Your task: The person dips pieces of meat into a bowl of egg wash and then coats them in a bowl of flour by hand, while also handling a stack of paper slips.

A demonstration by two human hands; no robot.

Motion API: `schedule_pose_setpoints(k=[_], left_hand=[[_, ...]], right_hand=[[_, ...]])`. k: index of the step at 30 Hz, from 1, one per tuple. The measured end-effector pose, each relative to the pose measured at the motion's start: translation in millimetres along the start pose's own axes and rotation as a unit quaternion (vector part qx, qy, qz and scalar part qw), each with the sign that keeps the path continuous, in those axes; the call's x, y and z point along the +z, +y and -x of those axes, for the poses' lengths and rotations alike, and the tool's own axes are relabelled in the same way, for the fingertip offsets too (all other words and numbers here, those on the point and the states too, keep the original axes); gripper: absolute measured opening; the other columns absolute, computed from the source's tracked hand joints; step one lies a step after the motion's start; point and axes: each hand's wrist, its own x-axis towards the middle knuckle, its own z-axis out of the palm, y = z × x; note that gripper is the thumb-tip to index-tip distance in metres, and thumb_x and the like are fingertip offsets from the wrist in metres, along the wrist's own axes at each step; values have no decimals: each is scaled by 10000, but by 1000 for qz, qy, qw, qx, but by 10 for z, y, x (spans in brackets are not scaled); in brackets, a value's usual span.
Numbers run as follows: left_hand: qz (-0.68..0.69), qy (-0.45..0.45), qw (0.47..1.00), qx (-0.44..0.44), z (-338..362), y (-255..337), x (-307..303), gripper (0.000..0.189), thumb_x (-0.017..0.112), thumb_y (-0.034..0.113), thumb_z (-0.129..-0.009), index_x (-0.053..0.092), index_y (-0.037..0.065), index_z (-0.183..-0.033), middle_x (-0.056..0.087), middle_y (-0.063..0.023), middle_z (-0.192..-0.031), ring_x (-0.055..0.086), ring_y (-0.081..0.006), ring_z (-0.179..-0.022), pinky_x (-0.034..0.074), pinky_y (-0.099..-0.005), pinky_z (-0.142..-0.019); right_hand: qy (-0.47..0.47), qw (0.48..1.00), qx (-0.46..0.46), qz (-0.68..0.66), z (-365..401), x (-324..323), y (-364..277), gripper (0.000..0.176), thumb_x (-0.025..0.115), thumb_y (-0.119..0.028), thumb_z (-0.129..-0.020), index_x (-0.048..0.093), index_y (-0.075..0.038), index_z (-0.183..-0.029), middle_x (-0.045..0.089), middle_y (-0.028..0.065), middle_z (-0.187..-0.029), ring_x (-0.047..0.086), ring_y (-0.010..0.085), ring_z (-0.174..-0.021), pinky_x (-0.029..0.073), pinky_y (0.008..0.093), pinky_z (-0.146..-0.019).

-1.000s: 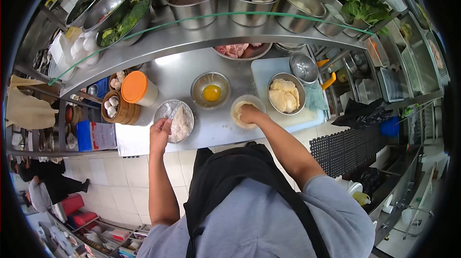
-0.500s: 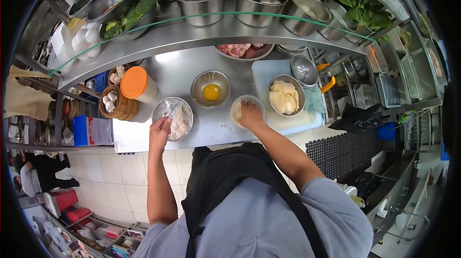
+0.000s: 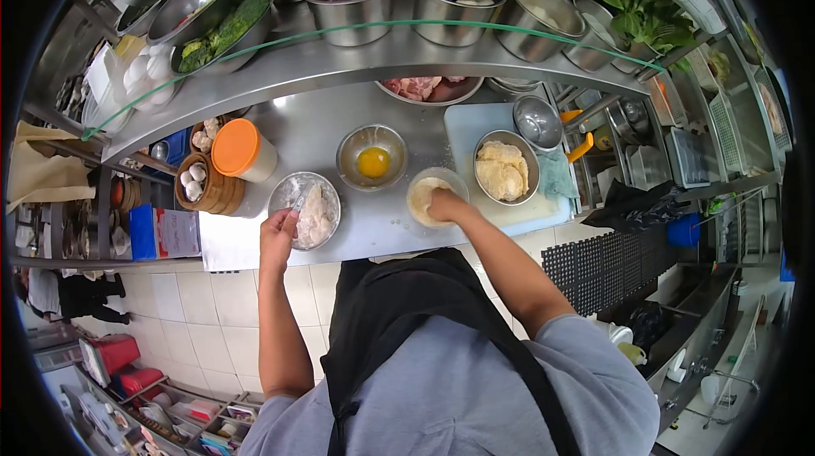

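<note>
My left hand [image 3: 278,232] is closed at the lower left rim of a steel bowl [image 3: 334,231] with pale, floured pieces [image 3: 313,215]. It pinches the handle of a thin utensil, whose far end lies in that bowl. My right hand [image 3: 446,205] reaches into a clear bowl [image 3: 459,182] of pale crumbs [image 3: 422,198], its fingertips in the crumbs and partly hidden. Between and above these stands a steel bowl [image 3: 349,147] with yellow egg [image 3: 373,162]. Right of my right hand, another steel bowl [image 3: 531,159] holds crumb-coated pieces [image 3: 503,171].
An orange-lidded tub [image 3: 236,148] and bamboo steamers [image 3: 222,194] stand at the left. A steel shelf [image 3: 365,66] with pots crosses the far side. The right-hand bowl rests on a white board [image 3: 463,121] beside a green cloth [image 3: 556,174]. A distant person [image 3: 85,295] is at far left.
My right hand has shifted slightly right and down within the crumb bowl. My left hand has moved a little left and down, and the utensil's handle now tilts lower over the bowl.
</note>
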Motion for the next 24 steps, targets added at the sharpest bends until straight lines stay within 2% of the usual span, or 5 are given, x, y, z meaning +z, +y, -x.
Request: schedule_pose_setpoints(k=[12, 14, 17, 20, 24], left_hand=[[-4, -13, 1000, -10, -30, 62, 28, 279, 647, 243, -959, 691, -22, -1033, 526, 28, -676, 444, -68, -613, 345, -239, -561], [11, 5, 1000, 3, -1, 63, 16, 288, 650, 250, -958, 690, -24, -1035, 518, 30, -670, 433, -65, -608, 334, -238, -552], [3, -1, 1000, -13, -23, -41, -33, 295, 657, 249, -956, 687, -30, -1046, 527, 27, -679, 440, -66, -613, 338, -238, -552], [6, -1, 1000, -25, 11, 11, -27, 303, 662, 249, -954, 683, -35, -1055, 536, 26, -687, 448, -67, -619, 344, -236, -553], [11, 3, 1000, -18, 11, 24, -5, 303, 661, 252, -957, 685, -35, -1052, 542, 26, -691, 452, -66, -622, 346, -236, -555]], right_hand=[[-54, 997, -56, 0, -119, 43, 32, 368, 590, -155, -788, 673, 52, -1080, 662, 293, -1108, 643, 414, -1057, 504, 471, -941], [148, 988, 21, -48, 90, 19, -65, 356, 603, -135, -781, 672, 42, -1082, 663, 280, -1115, 637, 405, -1071, 501, 468, -948], [170, 983, 40, 64, 27, 363, 22, 361, 625, -152, -770, 679, 35, -1074, 658, 267, -1143, 627, 394, -1099, 499, 458, -959], [54, 996, 55, 39, -82, 252, 32, 426, 642, -189, -778, 647, 35, -1140, 659, 230, -1170, 641, 357, -1103, 523, 430, -946], [45, 998, 48, 14, 58, 6, -96, 387, 684, -219, -728, 685, 12, -1038, 672, 232, -1128, 639, 371, -1079, 512, 440, -945]])
